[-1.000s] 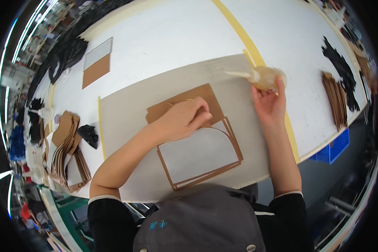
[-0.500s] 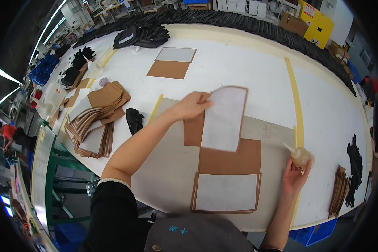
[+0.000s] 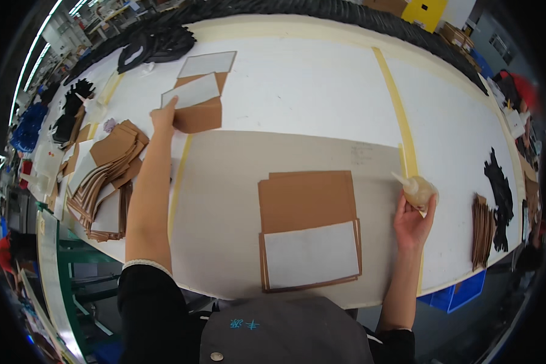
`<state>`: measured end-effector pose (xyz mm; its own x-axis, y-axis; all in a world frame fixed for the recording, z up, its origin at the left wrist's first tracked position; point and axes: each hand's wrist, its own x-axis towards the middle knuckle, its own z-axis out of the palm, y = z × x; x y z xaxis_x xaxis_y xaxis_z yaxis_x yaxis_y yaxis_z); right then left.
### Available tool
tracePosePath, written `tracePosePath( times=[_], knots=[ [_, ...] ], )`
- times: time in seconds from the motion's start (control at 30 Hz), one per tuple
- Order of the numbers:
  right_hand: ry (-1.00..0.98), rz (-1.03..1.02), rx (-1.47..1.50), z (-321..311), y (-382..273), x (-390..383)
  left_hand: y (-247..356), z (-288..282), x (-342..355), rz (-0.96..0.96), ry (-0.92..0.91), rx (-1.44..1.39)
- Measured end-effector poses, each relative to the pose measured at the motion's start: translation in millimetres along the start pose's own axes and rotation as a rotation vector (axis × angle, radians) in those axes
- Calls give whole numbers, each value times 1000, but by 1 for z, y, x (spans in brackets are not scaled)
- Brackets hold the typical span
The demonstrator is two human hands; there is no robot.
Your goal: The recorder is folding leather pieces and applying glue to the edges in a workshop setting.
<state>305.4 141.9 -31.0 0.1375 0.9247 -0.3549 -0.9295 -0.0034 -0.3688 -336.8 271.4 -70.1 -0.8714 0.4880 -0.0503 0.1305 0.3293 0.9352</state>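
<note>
The left arm [image 3: 147, 200] reaches far out, almost straight, and the left hand [image 3: 164, 113] is pinching. The right hand [image 3: 414, 227] is palm up, its fingers [image 3: 431, 206] curled.

The person wears a black top [image 3: 171, 340] with a loose left sleeve [image 3: 144, 297] and right sleeve [image 3: 399, 347]; the left one is edged at its opening with a narrow cream band [image 3: 147, 263] of slightly rough texture. Past the sleeves, the left forearm [image 3: 150, 212], left hand [image 3: 165, 114], right forearm [image 3: 401, 285] and right hand [image 3: 413, 229] are bare. Over the chest lies a dark grey bib [image 3: 297, 330], broad and rounded along its upper edge, bearing a small bright-blue marking [image 3: 244, 324] and a round, pale metallic snap [image 3: 216, 357], while a thin white strip [image 3: 375, 339] shows beside it against the black cloth.
</note>
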Motion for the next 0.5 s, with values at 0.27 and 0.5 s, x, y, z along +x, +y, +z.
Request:
tracePosePath(
  times=[0.27, 0.5],
  knots=[
    [14, -271, -420, -18, -8, -46, 46, 30, -185, 739, -384, 152],
    [-41, -469, -857, -38, -19, -78, 36, 13, -400, 1100, -1330, 100]
  ],
)
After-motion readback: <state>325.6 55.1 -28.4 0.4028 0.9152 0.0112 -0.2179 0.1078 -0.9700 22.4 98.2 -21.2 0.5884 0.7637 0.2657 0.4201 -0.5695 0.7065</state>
